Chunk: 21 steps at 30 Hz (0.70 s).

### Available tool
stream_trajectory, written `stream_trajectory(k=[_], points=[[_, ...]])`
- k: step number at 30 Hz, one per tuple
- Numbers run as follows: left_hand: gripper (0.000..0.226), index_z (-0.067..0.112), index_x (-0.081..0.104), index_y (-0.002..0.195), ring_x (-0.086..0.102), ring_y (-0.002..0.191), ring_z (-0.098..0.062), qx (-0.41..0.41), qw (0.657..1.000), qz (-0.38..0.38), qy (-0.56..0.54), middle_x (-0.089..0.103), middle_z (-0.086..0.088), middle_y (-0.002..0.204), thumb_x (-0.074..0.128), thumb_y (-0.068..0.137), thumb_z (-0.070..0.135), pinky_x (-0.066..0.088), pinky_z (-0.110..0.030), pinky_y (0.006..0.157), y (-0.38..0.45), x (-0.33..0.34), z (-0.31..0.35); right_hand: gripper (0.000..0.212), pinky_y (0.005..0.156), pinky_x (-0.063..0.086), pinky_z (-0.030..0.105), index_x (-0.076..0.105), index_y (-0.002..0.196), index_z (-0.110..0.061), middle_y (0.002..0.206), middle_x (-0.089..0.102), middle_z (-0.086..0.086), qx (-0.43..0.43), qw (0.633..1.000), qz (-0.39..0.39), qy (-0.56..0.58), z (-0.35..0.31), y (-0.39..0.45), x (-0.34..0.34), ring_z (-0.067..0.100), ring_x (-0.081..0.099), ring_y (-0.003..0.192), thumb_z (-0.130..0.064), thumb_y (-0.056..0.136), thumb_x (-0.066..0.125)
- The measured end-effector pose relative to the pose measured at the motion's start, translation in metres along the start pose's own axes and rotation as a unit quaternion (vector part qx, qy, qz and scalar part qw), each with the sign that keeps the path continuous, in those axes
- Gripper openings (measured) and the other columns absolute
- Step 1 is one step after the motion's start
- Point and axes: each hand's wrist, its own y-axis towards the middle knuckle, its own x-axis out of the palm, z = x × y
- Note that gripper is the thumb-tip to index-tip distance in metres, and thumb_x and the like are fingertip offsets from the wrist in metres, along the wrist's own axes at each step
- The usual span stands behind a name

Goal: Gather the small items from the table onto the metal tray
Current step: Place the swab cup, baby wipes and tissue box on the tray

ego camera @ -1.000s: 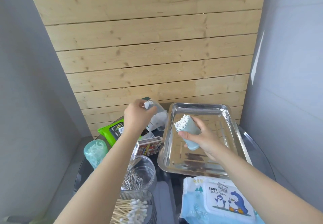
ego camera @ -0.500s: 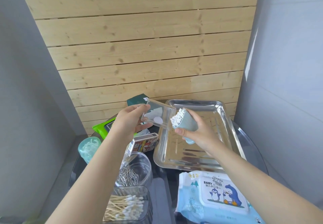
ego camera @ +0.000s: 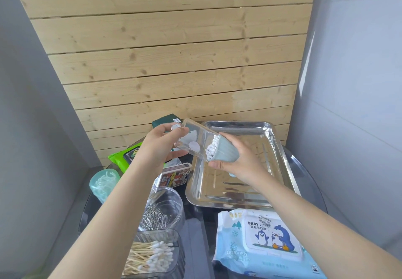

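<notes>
holding, fingers curled: left hand (ego camera: 159, 148) round clear lid (ego camera: 196, 142), right hand (ego camera: 241, 165) round swab-filled cup (ego camera: 224, 153)

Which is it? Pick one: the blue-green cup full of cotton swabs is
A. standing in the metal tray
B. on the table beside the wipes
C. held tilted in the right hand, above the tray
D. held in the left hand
C: the right hand grips the cup tilted above the metal tray, its mouth toward the clear cover in the left hand.
</notes>
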Motion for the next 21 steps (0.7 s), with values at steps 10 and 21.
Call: stream_trajectory(k=[10, 21], points=[[0.031, 0.017, 0.054, 0.118, 0.064, 0.082, -0.027, -0.017, 0.998, -0.058, -0.027, 0.066, -0.008, 0.095, 0.062, 0.089, 0.02, 0.056, -0.047, 0.085, -0.002, 0.009, -0.01, 0.088, 0.093, 0.034, 0.027, 0.04, 0.136, -0.035, 0.12, 0.039, -0.002, -0.005, 0.999, -0.019, -0.044, -0.006, -0.005, -0.002, 0.011, 0.041, 0.107, -0.039, 0.06, 0.084], [0.04, 0.015, 0.049, 0.127, 0.068, 0.091, -0.029, -0.032, 0.995, -0.083, -0.045, 0.065, -0.016, 0.118, 0.062, 0.089, 0.019, 0.06, -0.042, 0.074, -0.004, 0.027, -0.021, 0.104, 0.099, 0.046, 0.035, 0.022, 0.147, -0.03, 0.146, 0.037, -0.004, 0.045, 0.996, -0.07, 0.013, -0.006, -0.003, 0.003, 0.017, 0.044, 0.127, -0.042, 0.063, 0.082]])
